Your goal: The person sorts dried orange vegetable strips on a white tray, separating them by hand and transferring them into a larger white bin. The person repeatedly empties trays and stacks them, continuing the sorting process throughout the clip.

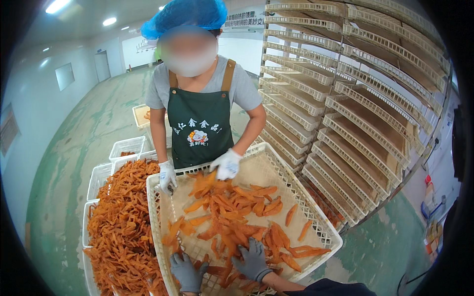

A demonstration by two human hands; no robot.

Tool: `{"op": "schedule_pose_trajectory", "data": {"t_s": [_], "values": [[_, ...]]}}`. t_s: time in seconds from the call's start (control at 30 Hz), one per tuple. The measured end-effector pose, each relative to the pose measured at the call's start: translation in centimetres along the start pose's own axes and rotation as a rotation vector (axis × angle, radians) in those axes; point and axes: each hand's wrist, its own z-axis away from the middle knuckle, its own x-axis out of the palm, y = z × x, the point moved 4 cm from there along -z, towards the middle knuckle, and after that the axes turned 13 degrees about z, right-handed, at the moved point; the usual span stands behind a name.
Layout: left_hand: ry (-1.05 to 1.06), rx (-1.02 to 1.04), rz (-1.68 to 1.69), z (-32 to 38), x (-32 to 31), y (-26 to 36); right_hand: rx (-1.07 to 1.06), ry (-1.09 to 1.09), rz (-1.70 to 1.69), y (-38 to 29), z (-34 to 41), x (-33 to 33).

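Observation:
Orange strips of what looks like dried sweet potato (pixel 229 211) lie loosely over a beige mesh liner in a white plastic tray (pixel 333 240). At the tray's near left corner is my left hand (pixel 187 273), in a grey glove, its fingers spread among the strips. My right hand (pixel 252 261), gloved alike, rests on the strips near the middle of the near side, fingers apart. I see nothing plainly gripped in either. Across the tray, a person in a green apron has one white-gloved hand (pixel 226 165) at the strips and the other (pixel 167 178) at the tray's far left corner.
Left of the tray, white crates (pixel 86 225) hold a large heap of similar orange strips (pixel 124 229). A tall rack of stacked white trays (pixel 355 137) stands at the right. More white crates (pixel 127 146) sit behind the heap.

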Motion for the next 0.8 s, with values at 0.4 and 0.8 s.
{"op": "schedule_pose_trajectory", "data": {"t_s": [0.4, 0.8], "values": [[-0.142, -0.318, -0.244, -4.9, 2.4, -1.3, -0.133, 0.184, 0.356, -5.1, -2.3, -4.9], [0.075, 0.079, 0.867, -6.4, 0.7, -6.4, -0.484, 0.269, 0.187, -9.9, -1.8, 5.9]]}}
